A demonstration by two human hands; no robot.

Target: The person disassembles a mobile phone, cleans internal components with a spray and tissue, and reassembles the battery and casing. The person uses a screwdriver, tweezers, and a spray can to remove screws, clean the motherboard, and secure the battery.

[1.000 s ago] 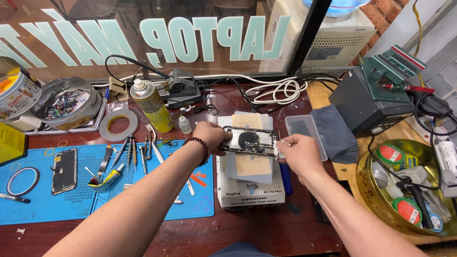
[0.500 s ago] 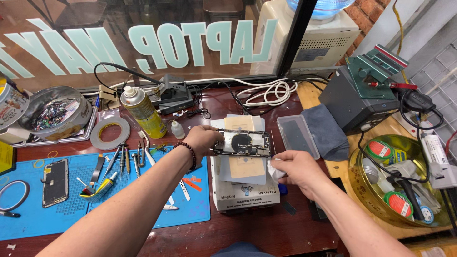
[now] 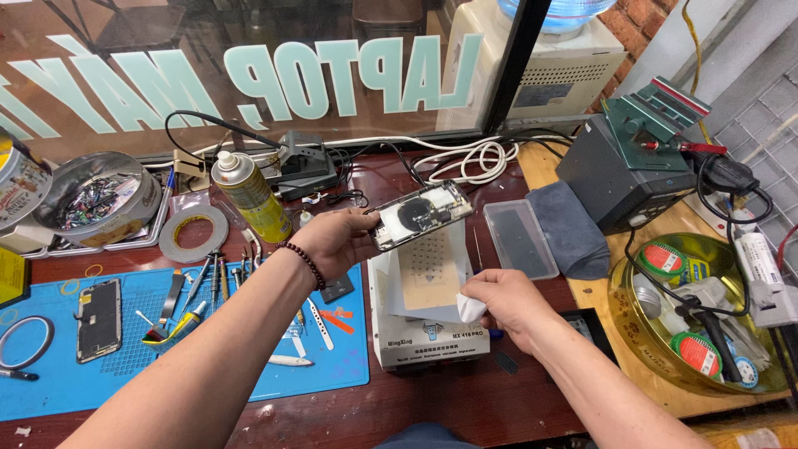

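Observation:
My left hand (image 3: 337, 239) grips an opened phone housing (image 3: 422, 214) by its left end and holds it tilted above a white heating box (image 3: 428, 320). The housing's inside faces up, with a dark round coil in the middle. My right hand (image 3: 503, 303) is closed on a small white wad of tissue (image 3: 468, 308) over the right edge of the box top. A yellowish perforated pad (image 3: 430, 270) lies on the box under the phone.
A blue work mat (image 3: 125, 349) at left holds a phone screen (image 3: 99, 319), tweezers and small tools. A yellow spray can (image 3: 250, 195), tape roll (image 3: 193, 234), clear plastic tray (image 3: 520, 238), grey cloth (image 3: 568, 226), solder station (image 3: 632, 166) and round gold tin (image 3: 706, 320) surround the box.
My left hand has lifted the phone housing off the box and tilted it. My right hand let go of its right end and now holds the tissue lower down.

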